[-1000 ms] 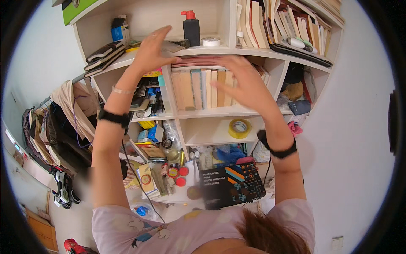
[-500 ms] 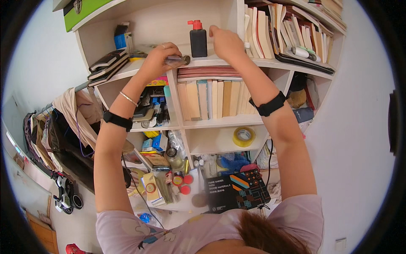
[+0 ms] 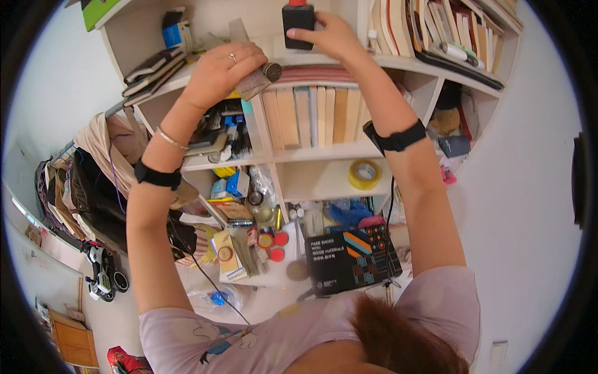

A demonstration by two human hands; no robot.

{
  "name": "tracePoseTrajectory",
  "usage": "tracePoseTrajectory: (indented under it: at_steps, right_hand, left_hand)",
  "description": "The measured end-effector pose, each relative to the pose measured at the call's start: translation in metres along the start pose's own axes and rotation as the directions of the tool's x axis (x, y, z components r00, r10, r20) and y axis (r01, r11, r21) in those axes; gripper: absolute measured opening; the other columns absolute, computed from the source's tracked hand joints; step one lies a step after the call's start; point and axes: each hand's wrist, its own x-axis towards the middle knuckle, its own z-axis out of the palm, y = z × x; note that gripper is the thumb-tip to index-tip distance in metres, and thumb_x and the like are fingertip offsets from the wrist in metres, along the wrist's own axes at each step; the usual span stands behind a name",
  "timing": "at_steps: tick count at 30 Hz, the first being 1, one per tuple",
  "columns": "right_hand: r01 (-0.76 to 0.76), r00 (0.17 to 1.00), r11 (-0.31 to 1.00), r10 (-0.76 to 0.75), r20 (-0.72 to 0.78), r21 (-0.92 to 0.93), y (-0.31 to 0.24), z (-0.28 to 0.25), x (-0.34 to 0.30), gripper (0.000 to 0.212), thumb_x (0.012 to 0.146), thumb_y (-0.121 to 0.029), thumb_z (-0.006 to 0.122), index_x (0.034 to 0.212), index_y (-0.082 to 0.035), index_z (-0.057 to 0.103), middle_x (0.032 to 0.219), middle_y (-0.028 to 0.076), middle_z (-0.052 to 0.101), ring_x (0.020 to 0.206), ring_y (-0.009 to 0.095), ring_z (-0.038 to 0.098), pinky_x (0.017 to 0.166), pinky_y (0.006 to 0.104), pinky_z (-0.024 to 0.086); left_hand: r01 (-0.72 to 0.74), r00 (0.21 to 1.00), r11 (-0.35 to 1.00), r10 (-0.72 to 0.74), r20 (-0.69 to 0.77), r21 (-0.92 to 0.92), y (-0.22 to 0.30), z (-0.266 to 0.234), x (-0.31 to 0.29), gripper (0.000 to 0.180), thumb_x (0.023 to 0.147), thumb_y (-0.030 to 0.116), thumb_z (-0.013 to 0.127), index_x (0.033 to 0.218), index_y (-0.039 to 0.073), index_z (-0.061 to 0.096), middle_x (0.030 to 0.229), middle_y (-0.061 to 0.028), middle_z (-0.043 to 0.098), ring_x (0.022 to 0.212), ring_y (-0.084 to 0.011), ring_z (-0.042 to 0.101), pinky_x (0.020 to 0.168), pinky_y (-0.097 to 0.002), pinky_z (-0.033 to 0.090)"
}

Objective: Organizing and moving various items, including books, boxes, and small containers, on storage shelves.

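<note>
My right hand (image 3: 336,36) is closed round a black bottle (image 3: 299,28) with a red top, its thumb across the front. The bottle is upright over the upper shelf (image 3: 274,57); whether its base touches the shelf I cannot tell. To its left, my left hand (image 3: 225,70) is closed on a clear, flat-sided thing (image 3: 253,86) with a round dark end (image 3: 271,71). My fingers cover most of it, so its kind is unclear. A pale, see-through strip (image 3: 238,31) sticks up behind that hand.
Dark notebooks (image 3: 152,71) lie stacked at the shelf's left, below a blue-and-white box (image 3: 177,34). Books (image 3: 389,43) stand at the right, more books (image 3: 314,118) below. Lower down are a tape roll (image 3: 364,174) and a black printed box (image 3: 352,258). Clothes (image 3: 81,181) hang at left.
My right hand, beside the bottle before, now grips it. My left hand has turned, still holding the clear thing. The whole view has shifted, with the shelves now higher in the picture.
</note>
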Motion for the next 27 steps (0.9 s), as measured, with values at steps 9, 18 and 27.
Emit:
tracePoseTrajectory:
  at_steps: [9, 18, 27]
  right_hand:
    - [-0.143, 0.978, 0.924, 0.188, -0.095, 0.354, -0.069, -0.098, -0.180, 0.040, 0.074, -0.016, 0.074, 0.104, 0.003, 0.056, 0.090, 0.006, 0.062, 0.080, 0.012, 0.058, 0.070, 0.0241, 0.047]
    - [-0.518, 0.813, 0.829, 0.554, -0.181, 0.213, -0.063, -0.146, -0.343, 0.037, 0.072, -0.005, 0.073, 0.105, 0.001, 0.058, 0.094, 0.007, 0.064, 0.086, 0.013, 0.060, 0.079, 0.0280, 0.047]
    - [-0.717, 0.695, 0.681, 0.684, -0.221, -0.148, 0.010, -0.162, -0.484, 0.039, 0.065, -0.025, 0.079, 0.089, -0.002, 0.060, 0.068, 0.001, 0.050, 0.061, 0.009, 0.044, 0.056, 0.0230, 0.037]
  left_hand:
    - [-0.254, 0.967, 0.966, 0.253, -0.032, -0.057, 0.144, -0.100, 0.060, 0.025, 0.065, 0.009, 0.057, 0.087, -0.003, 0.060, 0.087, -0.0151, 0.062, 0.085, -0.0299, 0.062, 0.076, -0.0338, 0.051]
    - [-0.261, 0.962, 0.910, 0.219, -0.161, -0.324, 0.240, -0.128, 0.049, 0.024, 0.053, 0.017, 0.061, 0.073, 0.004, 0.060, 0.078, -0.0085, 0.060, 0.071, -0.0225, 0.060, 0.069, -0.0348, 0.055]
    - [-0.037, 0.998, 0.888, 0.053, 0.022, -0.457, 0.367, -0.065, 0.006, 0.012, 0.066, 0.013, 0.058, 0.076, 0.006, 0.055, 0.069, -0.0031, 0.051, 0.066, -0.0158, 0.056, 0.065, -0.0278, 0.049]
